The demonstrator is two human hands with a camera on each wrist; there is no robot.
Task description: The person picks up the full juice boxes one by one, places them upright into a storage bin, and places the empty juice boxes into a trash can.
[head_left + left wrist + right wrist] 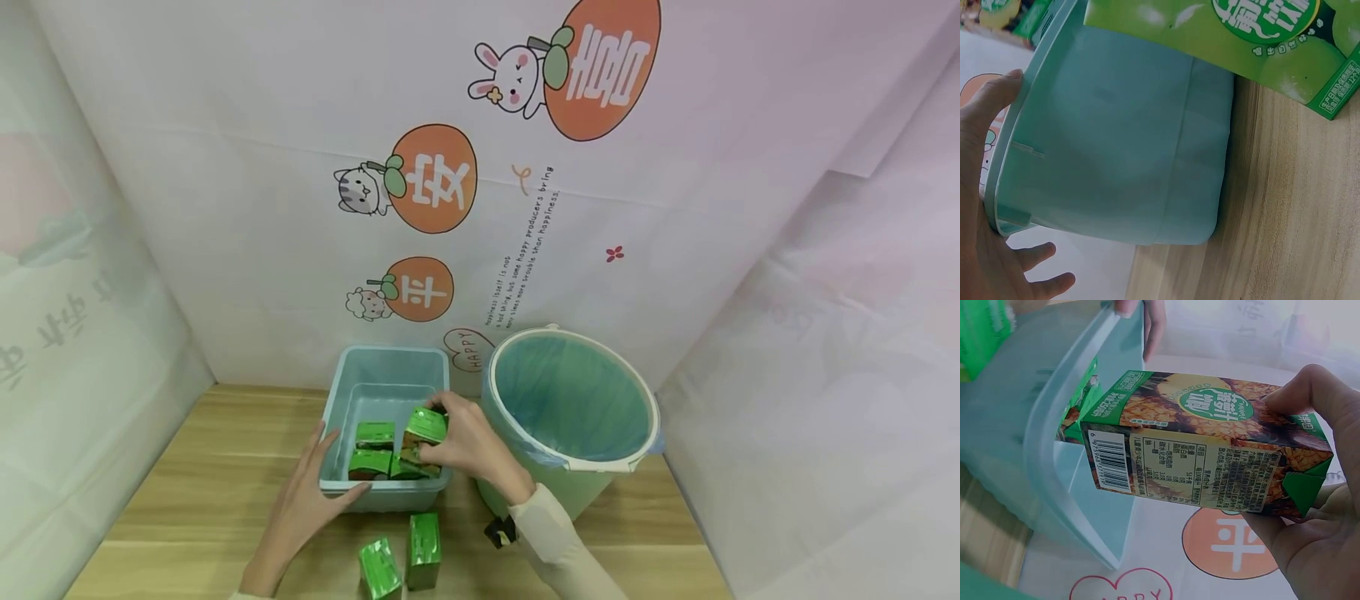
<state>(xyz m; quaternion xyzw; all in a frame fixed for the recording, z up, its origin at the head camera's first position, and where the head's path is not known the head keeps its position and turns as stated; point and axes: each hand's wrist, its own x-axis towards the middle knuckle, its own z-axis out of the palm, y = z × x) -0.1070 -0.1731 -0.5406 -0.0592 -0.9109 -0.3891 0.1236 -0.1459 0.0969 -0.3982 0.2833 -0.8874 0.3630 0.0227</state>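
Note:
My right hand (476, 446) pinches a juice carton (1204, 444) with pineapple pictures between thumb and fingers. The carton is tilted, inside the right part of a light blue plastic basin (326, 421). More green-topped cartons (371, 462) stand in the near half of this basin. At its near left corner, my left hand (303, 492) holds the rim, thumb on the front edge and fingers along the left side. Two of its fingers (1038, 256) stick out away from the wall in the left wrist view.
In front of the basin, a green carton (424, 550) stands on the wooden table (202, 500), beside a second, tilted green carton (380, 568). A green bin (570, 475) lined with a bag is at the right. A small black object (500, 532) lies near it. Printed cloth walls surround the table.

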